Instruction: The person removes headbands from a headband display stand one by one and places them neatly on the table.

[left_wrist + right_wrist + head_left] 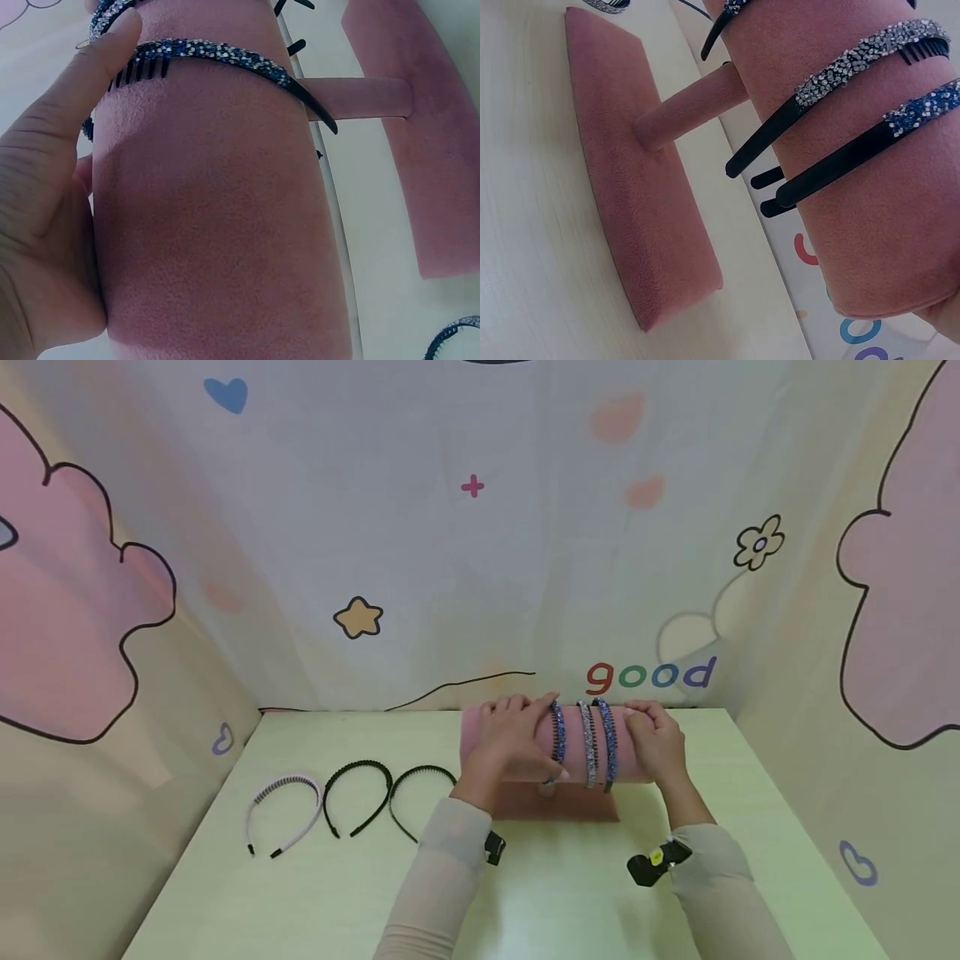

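A pink, plush headband stand [525, 804] has a horizontal roll [217, 195] joined by a short post to a flat base [641, 187]. Three headbands circle the roll: a blue glittery headband [559, 737] at left, a silver one [847, 71] in the middle, and another blue one [922, 109] at right. My left hand [510, 743] spans the roll from behind and grips the left blue headband, thumb against its glittery band; other fingers are partly hidden behind the roll. My right hand [660, 743] holds the roll's right end, thumb in front.
On the table [300, 910], left of the stand, lie a white headband [311, 785], a black headband [360, 765] and a third dark headband [423, 769], partly covered by the left forearm. A printed cloth backdrop [450, 560] rises behind and at both sides.
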A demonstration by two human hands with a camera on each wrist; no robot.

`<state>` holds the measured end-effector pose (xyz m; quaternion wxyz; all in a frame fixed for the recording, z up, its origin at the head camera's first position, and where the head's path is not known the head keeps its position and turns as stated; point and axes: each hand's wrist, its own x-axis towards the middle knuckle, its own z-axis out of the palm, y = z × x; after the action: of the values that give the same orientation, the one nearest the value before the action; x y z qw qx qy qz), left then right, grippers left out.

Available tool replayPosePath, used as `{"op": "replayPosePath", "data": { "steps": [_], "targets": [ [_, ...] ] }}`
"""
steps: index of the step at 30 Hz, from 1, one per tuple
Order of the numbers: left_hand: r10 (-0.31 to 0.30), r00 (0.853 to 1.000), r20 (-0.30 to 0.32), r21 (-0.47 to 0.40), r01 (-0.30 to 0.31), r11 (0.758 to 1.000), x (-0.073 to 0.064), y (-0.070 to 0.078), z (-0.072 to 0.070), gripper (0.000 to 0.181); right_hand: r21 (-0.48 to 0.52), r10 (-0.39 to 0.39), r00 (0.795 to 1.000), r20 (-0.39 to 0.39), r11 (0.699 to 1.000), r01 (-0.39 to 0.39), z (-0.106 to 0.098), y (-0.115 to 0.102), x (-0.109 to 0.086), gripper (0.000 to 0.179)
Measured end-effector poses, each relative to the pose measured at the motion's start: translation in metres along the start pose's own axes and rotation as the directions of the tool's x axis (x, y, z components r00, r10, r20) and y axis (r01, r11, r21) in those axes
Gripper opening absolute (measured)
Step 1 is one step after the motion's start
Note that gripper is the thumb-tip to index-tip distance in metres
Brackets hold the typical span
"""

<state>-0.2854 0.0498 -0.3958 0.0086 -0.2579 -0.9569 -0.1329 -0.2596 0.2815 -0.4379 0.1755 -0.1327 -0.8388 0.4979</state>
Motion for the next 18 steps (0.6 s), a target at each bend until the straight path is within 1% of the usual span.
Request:
{"op": "replayPosePath", "data": {
  "steps": [6,11,18],
  "targets": [
    [0.009,1.000,-0.016,0.031,-0.009,0.999,-0.0001,-0.0012,0.0005,0.114,-0.014,-0.001,1.000,0.002,1.000,0.001,0.0011,-0.0008,0.0000,0.038],
    [0.019,0.999,-0.042,0.032,-0.018,0.999,-0.0002,-0.0016,0.0003,0.112,-0.007,-0.027,1.000,-0.011,1.000,0.027,0.0012,-0.0004,0.0018,0.037],
    [0.041,0.999,-0.020,0.032,-0.040,0.999,-0.0011,-0.0060,0.0038,0.115,0.000,-0.033,0.999,-0.008,0.999,0.033,0.0011,0.0010,0.0005,0.037]
  ]
}}
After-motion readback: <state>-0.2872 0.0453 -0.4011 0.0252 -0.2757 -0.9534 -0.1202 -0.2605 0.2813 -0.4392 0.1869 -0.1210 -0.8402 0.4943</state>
